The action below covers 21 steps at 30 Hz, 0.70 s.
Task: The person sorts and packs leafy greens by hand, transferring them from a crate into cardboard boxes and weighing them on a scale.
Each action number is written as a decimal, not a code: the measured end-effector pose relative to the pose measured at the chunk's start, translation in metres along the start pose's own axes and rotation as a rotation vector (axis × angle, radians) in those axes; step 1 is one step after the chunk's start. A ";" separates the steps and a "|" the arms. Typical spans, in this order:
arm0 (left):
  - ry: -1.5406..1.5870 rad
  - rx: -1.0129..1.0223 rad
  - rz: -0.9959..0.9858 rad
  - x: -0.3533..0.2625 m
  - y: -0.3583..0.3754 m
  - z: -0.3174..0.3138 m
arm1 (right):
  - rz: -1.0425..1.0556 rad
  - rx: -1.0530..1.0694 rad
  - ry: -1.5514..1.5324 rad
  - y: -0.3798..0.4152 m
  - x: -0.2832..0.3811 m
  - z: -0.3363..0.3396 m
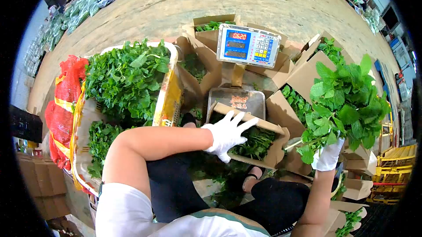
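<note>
Gloves cover both hands in the head view; the left hand [226, 135] lies flat with fingers spread on the rim of a cardboard box [271, 149] of greens that sits on the scale [236, 100], likely to steady it; its grip is open; the right hand [327, 155] has its grip closed around the stems of a leafy bunch [345, 103], raised beside the box; a yellow crate [169, 89] at left holds more greens.

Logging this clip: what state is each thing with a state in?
Left hand, white glove: spread open, resting on the cardboard box of greens.
Right hand, white glove: shut on a bunch of green leafy herbs, held upright.
Digital scale display: lit.
Box on scale: open, flaps up.
</note>
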State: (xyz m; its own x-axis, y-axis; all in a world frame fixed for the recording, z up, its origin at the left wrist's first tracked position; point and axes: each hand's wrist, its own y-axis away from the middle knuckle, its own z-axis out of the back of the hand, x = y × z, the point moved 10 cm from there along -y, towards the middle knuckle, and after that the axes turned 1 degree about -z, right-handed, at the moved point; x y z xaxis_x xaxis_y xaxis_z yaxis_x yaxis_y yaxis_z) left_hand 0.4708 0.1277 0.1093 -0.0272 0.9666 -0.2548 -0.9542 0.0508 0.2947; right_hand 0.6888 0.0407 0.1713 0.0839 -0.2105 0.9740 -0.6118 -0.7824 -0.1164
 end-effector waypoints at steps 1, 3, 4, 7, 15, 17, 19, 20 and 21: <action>0.003 0.022 0.032 0.000 -0.002 -0.010 | 0.005 -0.001 -0.004 -0.002 -0.003 0.005; 0.106 -0.104 0.159 0.018 -0.005 -0.008 | 0.007 -0.062 -0.069 -0.005 -0.004 0.013; 0.085 -0.094 0.181 0.023 -0.006 -0.010 | 0.021 -0.097 -0.137 -0.005 0.000 0.012; 0.027 0.038 0.182 0.026 -0.016 -0.017 | 0.146 -0.089 -0.093 -0.001 0.018 0.009; -0.341 -0.085 0.087 -0.012 -0.025 -0.003 | 0.070 -0.066 -0.355 -0.004 0.008 0.023; 0.022 0.259 0.216 0.012 -0.018 -0.051 | 0.091 -0.132 -0.172 0.002 0.005 0.033; 0.039 0.248 0.189 0.010 -0.014 -0.054 | 0.106 -0.163 -0.073 -0.001 0.005 0.043; 0.054 0.238 0.149 0.006 -0.012 -0.050 | 0.154 -0.173 0.178 0.000 0.010 0.046; 0.079 0.206 0.185 0.006 -0.010 -0.045 | 0.201 -0.200 0.448 0.002 0.014 0.048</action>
State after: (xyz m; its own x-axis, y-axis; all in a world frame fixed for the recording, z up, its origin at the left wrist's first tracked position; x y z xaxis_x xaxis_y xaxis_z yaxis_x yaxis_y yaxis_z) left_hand 0.4673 0.1217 0.0637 -0.2256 0.9421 -0.2480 -0.8504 -0.0662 0.5220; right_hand 0.7265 0.0080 0.1753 -0.3681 -0.0394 0.9289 -0.7232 -0.6158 -0.3127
